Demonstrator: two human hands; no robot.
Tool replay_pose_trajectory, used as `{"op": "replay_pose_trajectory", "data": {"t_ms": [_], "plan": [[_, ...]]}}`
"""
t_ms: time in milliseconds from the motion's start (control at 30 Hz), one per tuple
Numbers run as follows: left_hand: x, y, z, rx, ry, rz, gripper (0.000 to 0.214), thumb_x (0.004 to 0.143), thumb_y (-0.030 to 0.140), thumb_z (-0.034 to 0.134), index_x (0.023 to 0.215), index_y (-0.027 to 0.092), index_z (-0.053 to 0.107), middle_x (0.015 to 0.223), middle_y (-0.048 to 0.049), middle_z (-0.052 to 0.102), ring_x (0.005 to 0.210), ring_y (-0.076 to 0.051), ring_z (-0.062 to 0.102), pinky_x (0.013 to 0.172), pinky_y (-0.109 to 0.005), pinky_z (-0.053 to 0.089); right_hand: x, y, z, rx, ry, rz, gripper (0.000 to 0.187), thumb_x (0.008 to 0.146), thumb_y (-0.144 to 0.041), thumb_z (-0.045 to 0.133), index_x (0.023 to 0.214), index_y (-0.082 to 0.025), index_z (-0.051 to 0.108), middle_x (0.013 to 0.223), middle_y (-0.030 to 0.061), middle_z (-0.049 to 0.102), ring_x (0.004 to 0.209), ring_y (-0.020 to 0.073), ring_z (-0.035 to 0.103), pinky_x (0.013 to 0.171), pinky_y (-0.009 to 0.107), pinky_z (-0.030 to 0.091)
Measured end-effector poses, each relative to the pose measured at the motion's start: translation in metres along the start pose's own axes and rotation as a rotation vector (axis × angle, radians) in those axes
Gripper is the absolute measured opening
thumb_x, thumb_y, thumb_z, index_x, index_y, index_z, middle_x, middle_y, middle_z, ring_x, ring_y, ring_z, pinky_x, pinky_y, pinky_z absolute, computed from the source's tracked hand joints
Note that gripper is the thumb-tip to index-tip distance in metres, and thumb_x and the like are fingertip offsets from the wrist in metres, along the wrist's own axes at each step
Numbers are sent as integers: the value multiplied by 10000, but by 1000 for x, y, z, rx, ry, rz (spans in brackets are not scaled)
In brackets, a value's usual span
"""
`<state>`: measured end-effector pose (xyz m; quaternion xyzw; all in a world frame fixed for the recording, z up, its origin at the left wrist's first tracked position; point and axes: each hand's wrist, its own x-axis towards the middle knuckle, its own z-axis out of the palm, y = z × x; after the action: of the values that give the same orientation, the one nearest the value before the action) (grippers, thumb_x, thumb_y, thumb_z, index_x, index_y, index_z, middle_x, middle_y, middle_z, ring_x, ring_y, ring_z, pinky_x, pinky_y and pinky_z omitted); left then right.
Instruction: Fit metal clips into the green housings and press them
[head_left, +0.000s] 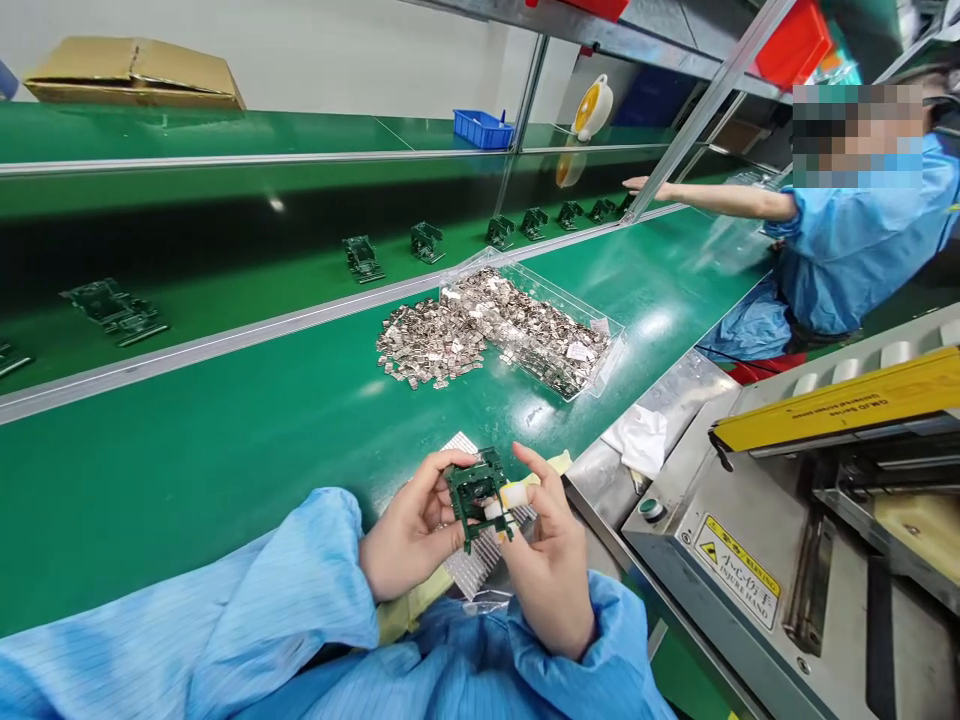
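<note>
My left hand [415, 522] is closed on the left side of a green circuit board [478, 487], which is tilted up in front of my body. At the board's right edge, my right hand [550, 540] grips with thumb and bent fingers while its index finger points up. White and yellow coverings [514, 494] wrap some of its fingertips. Any small part between those fingertips is hidden. Under both hands lies a silvery ribbed sheet [478, 572] with a yellowish cloth [414, 606] beside it. Farther off, small metal pieces [431, 342] form a heap on the green bench.
A clear plastic tray [598, 377] full of metal pieces stands beyond my hands. Several boards, including one [112, 308], line the green strip behind. At right is a machine [720, 560] with a hand-injury warning label. A co-worker [862, 230] in blue reaches toward the strip.
</note>
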<state>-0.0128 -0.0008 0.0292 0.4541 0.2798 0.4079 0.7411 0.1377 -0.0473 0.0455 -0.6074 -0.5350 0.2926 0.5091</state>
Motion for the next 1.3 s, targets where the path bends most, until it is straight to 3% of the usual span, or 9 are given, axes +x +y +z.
{"op": "replay_pose_trajectory", "data": {"t_ms": [233,433,533,667,1000,1300], "plan": [[-3,-4,-2,75,-32,22,425,822,240,715,1195,285,515,1032,-38,647,918,-166,659,816,-247,541,-6,3,8,-49,65,-5,100,730,-129,625,781,-209,657,1312,96,560,1174,266,552,974,385,422],[-5,-12,-6,270,19,134,275,932,254,568,1201,238,515,939,-25,615,771,-111,576,695,-187,489,-11,3,16,-74,83,-11,85,766,-173,629,839,-209,652,1218,100,575,1117,262,567,925,379,458],[-6,-12,-5,332,58,154,269,931,267,563,1192,236,506,911,-18,608,755,-115,557,670,-190,474,-14,6,20,10,83,17,176,766,-145,607,921,-217,648,1122,79,616,1044,238,595,884,350,481],[-8,-8,-2,392,98,129,248,929,266,544,1172,237,504,845,-3,607,699,-111,535,610,-187,445,-18,10,24,199,76,148,224,810,-162,597,1025,-228,595,885,19,643,791,181,613,724,291,507],[-9,-3,2,423,114,42,246,853,222,569,1096,203,535,810,-13,589,690,-133,549,609,-225,464,-14,7,29,476,137,287,215,677,-106,675,827,-220,573,755,-25,636,711,144,604,655,227,500],[-23,-8,17,456,35,-20,271,828,182,592,1093,203,538,780,6,580,620,-105,530,546,-199,455,-38,2,20,592,186,336,178,714,-174,733,785,-208,573,743,-18,634,684,138,604,652,244,519]]}}
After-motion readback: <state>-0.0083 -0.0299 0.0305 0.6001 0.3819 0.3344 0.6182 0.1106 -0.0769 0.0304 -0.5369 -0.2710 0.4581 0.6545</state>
